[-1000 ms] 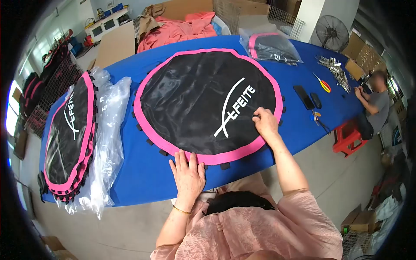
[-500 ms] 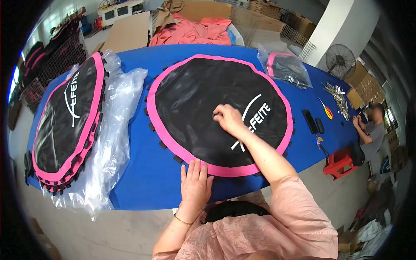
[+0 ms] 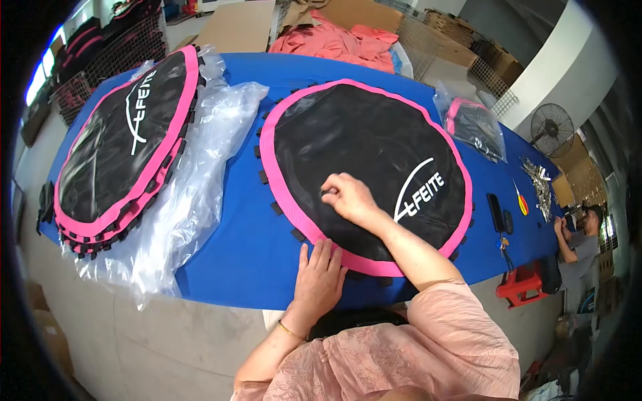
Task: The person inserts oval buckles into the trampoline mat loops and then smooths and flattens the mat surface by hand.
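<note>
A round black mat (image 3: 361, 134) with a pink rim and white lettering lies flat on the blue table (image 3: 234, 267). My left hand (image 3: 319, 277) rests with its fingers spread on the near pink rim. Over the lower left part of the black cloth, my right hand (image 3: 351, 199) is closed on a small dark thing that I cannot make out. To the left, a stack of similar black and pink mats (image 3: 124, 140) lies beside crumpled clear plastic (image 3: 194, 194).
At the back right is a bagged mat (image 3: 476, 127). Scissors (image 3: 521, 200), a black phone (image 3: 495, 212), keys (image 3: 503, 244) and metal pieces (image 3: 538, 184) lie on the right. Another person (image 3: 582, 244) sits beyond, near a red stool (image 3: 525, 286) and a fan (image 3: 552, 127).
My right hand has moved left across the mat, from beside the lettering to the lower left. My left hand stays at the near rim. The view has shifted and turned.
</note>
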A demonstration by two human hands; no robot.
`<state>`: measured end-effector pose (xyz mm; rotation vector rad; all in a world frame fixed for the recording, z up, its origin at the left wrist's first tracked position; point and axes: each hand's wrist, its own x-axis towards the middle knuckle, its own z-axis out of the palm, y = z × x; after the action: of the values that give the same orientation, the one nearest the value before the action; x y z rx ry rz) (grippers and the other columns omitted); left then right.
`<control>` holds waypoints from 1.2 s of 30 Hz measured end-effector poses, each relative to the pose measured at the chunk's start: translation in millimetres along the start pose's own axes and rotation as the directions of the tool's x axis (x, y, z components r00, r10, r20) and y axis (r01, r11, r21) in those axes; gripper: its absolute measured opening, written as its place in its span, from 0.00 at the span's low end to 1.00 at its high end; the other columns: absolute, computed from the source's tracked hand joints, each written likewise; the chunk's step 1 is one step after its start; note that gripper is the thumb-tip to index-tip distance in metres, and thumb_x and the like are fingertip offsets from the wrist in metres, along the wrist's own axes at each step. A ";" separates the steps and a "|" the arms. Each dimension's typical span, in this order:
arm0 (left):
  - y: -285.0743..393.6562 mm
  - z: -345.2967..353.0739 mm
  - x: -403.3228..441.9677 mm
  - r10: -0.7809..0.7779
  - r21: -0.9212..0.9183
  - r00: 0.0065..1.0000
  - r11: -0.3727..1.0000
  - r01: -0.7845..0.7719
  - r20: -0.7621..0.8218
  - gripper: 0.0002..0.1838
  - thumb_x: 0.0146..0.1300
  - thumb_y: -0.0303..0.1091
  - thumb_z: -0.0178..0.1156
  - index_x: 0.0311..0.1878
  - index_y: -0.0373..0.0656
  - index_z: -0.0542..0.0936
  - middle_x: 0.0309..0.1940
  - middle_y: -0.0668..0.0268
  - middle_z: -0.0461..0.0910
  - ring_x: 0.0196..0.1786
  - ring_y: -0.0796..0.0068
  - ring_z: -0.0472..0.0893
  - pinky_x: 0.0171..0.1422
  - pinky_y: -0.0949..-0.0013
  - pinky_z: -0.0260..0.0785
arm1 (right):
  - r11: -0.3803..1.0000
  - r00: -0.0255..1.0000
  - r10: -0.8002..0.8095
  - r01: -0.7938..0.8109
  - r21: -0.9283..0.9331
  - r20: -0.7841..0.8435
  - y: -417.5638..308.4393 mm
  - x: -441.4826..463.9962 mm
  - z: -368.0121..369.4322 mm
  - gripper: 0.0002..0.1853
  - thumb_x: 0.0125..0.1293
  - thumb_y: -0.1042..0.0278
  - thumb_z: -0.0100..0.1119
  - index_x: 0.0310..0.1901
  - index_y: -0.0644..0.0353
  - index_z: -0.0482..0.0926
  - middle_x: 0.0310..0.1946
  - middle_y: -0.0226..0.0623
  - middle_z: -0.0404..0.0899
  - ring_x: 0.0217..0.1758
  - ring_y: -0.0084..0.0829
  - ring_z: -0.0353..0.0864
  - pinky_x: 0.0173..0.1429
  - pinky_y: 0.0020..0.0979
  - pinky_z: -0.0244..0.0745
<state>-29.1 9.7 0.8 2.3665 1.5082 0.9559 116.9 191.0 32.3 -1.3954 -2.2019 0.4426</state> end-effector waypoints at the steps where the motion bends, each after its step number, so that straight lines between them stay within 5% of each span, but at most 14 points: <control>1: 0.3 -1.4 0.5 -0.015 -0.014 1.000 1.000 0.015 0.026 0.22 0.74 0.40 0.63 0.64 0.35 0.80 0.69 0.46 0.77 0.74 0.47 0.73 0.81 0.36 0.58 | 0.997 0.997 -0.071 0.071 0.017 0.030 -11.0 -3.7 3.8 0.11 0.61 0.67 0.73 0.44 0.56 0.86 0.37 0.40 0.84 0.41 0.41 0.88 0.45 0.40 0.82; 4: 2.3 -4.6 1.9 -0.025 0.005 0.998 1.000 0.025 0.054 0.22 0.73 0.40 0.63 0.63 0.36 0.81 0.69 0.47 0.77 0.75 0.48 0.73 0.82 0.37 0.58 | 0.973 0.982 -0.175 0.163 0.160 0.063 -25.8 -15.2 9.2 0.10 0.61 0.67 0.73 0.42 0.57 0.85 0.37 0.41 0.85 0.40 0.42 0.89 0.46 0.40 0.83; 7: 3.5 -3.9 1.6 -0.050 0.013 0.998 0.999 0.049 0.045 0.21 0.73 0.39 0.63 0.64 0.37 0.81 0.70 0.48 0.77 0.75 0.49 0.73 0.83 0.38 0.58 | 0.976 0.976 -0.203 0.196 0.099 0.071 -16.6 -22.0 -6.3 0.10 0.61 0.66 0.74 0.42 0.57 0.85 0.36 0.41 0.85 0.40 0.43 0.89 0.46 0.39 0.83; 12: 6.4 -5.2 -0.1 -0.047 0.050 0.998 0.998 0.045 0.036 0.21 0.73 0.37 0.64 0.65 0.39 0.82 0.70 0.49 0.77 0.76 0.50 0.73 0.83 0.40 0.58 | 0.997 0.999 0.048 -0.047 -0.061 0.023 31.3 -28.9 -30.7 0.13 0.63 0.61 0.74 0.47 0.55 0.88 0.38 0.39 0.86 0.43 0.41 0.89 0.48 0.39 0.83; 16: 6.5 -4.5 0.4 -0.043 0.082 0.999 0.996 0.041 0.021 0.21 0.73 0.35 0.63 0.66 0.39 0.81 0.70 0.51 0.78 0.76 0.50 0.74 0.84 0.40 0.58 | 0.980 0.992 -0.128 0.125 0.155 0.005 55.1 -38.3 -39.5 0.15 0.75 0.60 0.64 0.57 0.56 0.88 0.46 0.43 0.89 0.50 0.42 0.90 0.56 0.35 0.82; 18: 6.3 -6.1 -2.1 -0.057 0.103 0.998 0.993 0.054 0.029 0.21 0.73 0.34 0.63 0.66 0.39 0.81 0.70 0.53 0.78 0.75 0.51 0.74 0.84 0.40 0.58 | 0.957 0.997 0.008 -0.029 0.288 0.074 60.5 -41.2 -52.0 0.17 0.77 0.59 0.63 0.60 0.57 0.86 0.52 0.47 0.89 0.54 0.44 0.90 0.58 0.36 0.82; 24: 23.5 -2.2 33.6 0.012 0.188 0.999 0.982 -0.022 0.053 0.21 0.74 0.35 0.62 0.67 0.37 0.79 0.69 0.52 0.78 0.73 0.49 0.75 0.83 0.39 0.57 | 0.999 0.995 0.047 -0.046 0.014 -0.093 126.2 -61.7 -106.2 0.18 0.74 0.60 0.64 0.61 0.56 0.85 0.48 0.46 0.87 0.52 0.48 0.87 0.57 0.40 0.81; 30: 24.9 31.0 91.1 0.027 0.333 0.997 0.942 -0.047 0.065 0.29 0.78 0.46 0.57 0.71 0.32 0.76 0.74 0.48 0.74 0.78 0.48 0.70 0.84 0.36 0.54 | 0.991 0.881 -0.077 0.014 -0.136 -0.466 219.8 -78.1 -98.7 0.14 0.75 0.66 0.63 0.55 0.64 0.85 0.50 0.48 0.85 0.56 0.52 0.84 0.60 0.44 0.80; 36: 1.9 30.5 109.3 -0.111 0.358 0.973 0.933 0.031 0.205 0.31 0.82 0.52 0.50 0.76 0.39 0.73 0.77 0.52 0.73 0.81 0.50 0.68 0.85 0.33 0.51 | 0.990 0.866 -0.072 0.002 -0.141 -0.495 215.6 -74.6 -101.0 0.12 0.71 0.66 0.67 0.51 0.61 0.87 0.48 0.43 0.86 0.54 0.48 0.84 0.59 0.45 0.78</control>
<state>21.3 108.7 24.0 2.5255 1.7820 0.4090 361.1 215.9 -12.3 -1.3474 -1.8469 -0.0888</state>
